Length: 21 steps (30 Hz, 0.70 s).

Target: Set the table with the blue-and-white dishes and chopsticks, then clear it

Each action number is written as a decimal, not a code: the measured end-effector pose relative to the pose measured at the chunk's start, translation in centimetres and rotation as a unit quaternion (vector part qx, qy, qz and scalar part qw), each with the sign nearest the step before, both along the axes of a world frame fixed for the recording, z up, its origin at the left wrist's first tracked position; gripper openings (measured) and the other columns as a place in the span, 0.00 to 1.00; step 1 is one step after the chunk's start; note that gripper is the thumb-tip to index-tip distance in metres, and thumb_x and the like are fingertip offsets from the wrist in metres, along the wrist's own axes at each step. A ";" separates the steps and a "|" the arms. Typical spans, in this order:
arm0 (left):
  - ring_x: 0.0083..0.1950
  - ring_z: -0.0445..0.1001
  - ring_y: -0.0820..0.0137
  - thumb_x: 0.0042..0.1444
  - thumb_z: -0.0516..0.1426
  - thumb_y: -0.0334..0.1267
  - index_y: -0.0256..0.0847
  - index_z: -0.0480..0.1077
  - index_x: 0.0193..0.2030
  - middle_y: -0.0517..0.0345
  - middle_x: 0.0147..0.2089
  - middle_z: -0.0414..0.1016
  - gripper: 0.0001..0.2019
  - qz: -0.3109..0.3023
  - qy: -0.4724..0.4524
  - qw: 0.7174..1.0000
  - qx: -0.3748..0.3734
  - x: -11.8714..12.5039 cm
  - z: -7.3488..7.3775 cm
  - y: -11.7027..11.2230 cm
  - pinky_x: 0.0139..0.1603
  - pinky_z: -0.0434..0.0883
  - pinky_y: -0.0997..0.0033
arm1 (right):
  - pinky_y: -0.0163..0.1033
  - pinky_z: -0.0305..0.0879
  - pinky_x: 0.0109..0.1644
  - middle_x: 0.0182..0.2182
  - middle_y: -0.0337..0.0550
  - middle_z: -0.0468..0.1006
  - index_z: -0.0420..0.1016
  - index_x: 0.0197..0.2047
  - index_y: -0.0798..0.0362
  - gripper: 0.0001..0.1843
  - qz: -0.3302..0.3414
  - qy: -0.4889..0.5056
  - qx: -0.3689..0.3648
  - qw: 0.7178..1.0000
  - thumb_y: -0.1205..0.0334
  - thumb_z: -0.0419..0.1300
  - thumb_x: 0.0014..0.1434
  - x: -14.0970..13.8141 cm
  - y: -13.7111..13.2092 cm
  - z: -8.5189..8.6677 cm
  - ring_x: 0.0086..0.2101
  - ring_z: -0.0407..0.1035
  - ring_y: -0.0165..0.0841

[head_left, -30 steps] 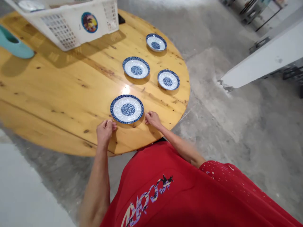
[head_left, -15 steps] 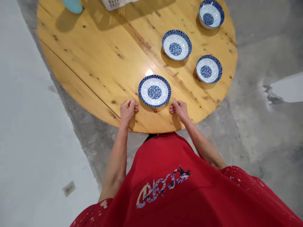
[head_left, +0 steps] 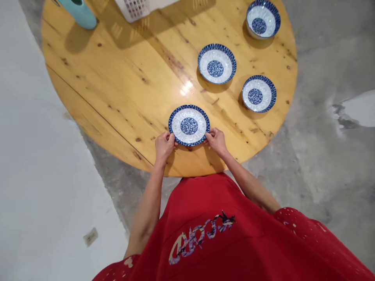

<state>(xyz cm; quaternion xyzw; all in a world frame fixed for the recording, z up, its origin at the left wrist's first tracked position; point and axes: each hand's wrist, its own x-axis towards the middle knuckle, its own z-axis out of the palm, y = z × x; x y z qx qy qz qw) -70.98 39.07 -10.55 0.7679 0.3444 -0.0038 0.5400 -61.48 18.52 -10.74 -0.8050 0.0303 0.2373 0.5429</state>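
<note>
A blue-and-white patterned plate (head_left: 179,134) lies near the front edge of the round wooden table (head_left: 123,89). My left hand (head_left: 165,146) pinches its lower left rim, thumb on top and fingers curled beneath the edge. On the opposite side my right hand (head_left: 216,140) grips the lower right rim in the same way. Whether the plate is lifted off the wood cannot be made out. Beyond it sit a wide matching bowl (head_left: 225,64), a smaller bowl (head_left: 265,93) on the right, and a deeper bowl (head_left: 271,23) at the back right.
At the back, a white plastic basket (head_left: 136,9) with a slotted wall is cut off by the frame's top. A turquoise object (head_left: 83,17) with a rounded end stands at the back left. A white wall (head_left: 43,156) rises on the left beyond the table.
Both hands have moved inward from beside the plate and closed on its rim. The whole table appears lower in the picture as the camera shifts.
</note>
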 end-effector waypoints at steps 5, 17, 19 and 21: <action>0.25 0.74 0.69 0.58 0.52 0.46 0.41 0.70 0.28 0.59 0.23 0.75 0.14 -0.004 0.022 1.000 0.009 -0.6 0.6 -0.1 0.29 0.69 0.72 | 0.34 0.69 0.26 0.20 0.37 0.75 0.68 0.33 0.51 0.07 0.050 -0.016 -0.035 0.998 0.57 0.56 0.57 -0.2 -1.2 0.6 0.22 0.73 0.34; 0.32 0.73 0.69 0.59 0.52 0.49 0.41 0.73 0.33 0.60 0.27 0.75 0.15 0.012 0.044 0.994 0.098 1.8 2.3 1.8 0.35 0.65 0.73 | 0.30 0.68 0.23 0.25 0.37 0.74 0.68 0.34 0.55 0.05 -0.146 -0.062 0.039 0.987 0.62 0.57 0.60 16.7 -0.3 0.6 0.21 0.71 0.27; 0.31 0.71 0.70 0.59 0.52 0.50 0.41 0.71 0.31 0.60 0.26 0.73 0.16 -0.019 0.048 0.991 0.122 1.9 2.1 1.5 0.33 0.62 0.73 | 0.29 0.68 0.23 0.23 0.36 0.74 0.66 0.33 0.55 0.05 -0.163 -0.038 0.053 0.984 0.64 0.57 0.61 19.4 0.8 0.4 0.20 0.70 0.26; 0.28 0.66 0.71 0.59 0.51 0.49 0.41 0.66 0.25 0.62 0.23 0.66 0.17 -0.040 0.044 0.988 0.140 2.0 1.7 1.2 0.31 0.58 0.73 | 0.28 0.68 0.23 0.22 0.36 0.73 0.65 0.32 0.55 0.07 -0.165 -0.017 0.064 0.984 0.64 0.56 0.63 21.4 1.8 0.0 0.19 0.69 0.25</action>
